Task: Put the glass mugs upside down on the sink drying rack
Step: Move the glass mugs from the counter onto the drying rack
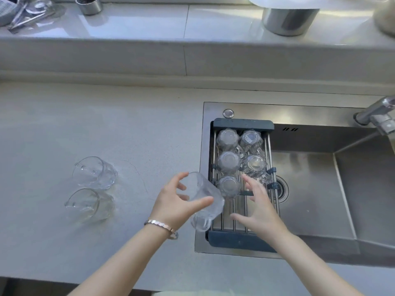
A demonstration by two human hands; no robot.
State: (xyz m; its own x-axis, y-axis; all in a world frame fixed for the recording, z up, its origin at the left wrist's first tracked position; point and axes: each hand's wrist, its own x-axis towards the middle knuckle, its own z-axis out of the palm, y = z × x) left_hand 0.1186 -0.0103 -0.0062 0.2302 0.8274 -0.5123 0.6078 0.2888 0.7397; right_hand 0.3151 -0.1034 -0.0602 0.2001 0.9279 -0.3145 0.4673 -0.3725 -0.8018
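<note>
While the left hand (177, 201) wraps a clear glass mug (204, 201) around its body, thumb across the near side and fingers curled behind, the mug hangs tilted, partly turned over, at the left edge of the drying rack (241, 239). Right hand (259, 205) is spread open and empty, just right of the mug, over the rack's bare near bars, touching nothing that I can tell.

Handling, as a guess: thick faceted glass, rigid, moderately heavy, fragile against steel bars or other glass, likely slick if wet. Best hold is the body wall as now, or the handle, which seems to sit at the mug's low end near the wrist. Set it down gently, rim flat across the bars.

Beyond the fingers of both hands, five mugs (228, 162) already stand inverted on the rack, in two columns. Free space is the near part, under the right palm. Far left of the left hand, two more mugs (94, 173) lie on the grey counter (53, 124), well apart from the rack. Sink basin (320, 189) lies right of the right hand; faucet (378, 114) beyond.

Risk: clinking the nearest racked mug.
</note>
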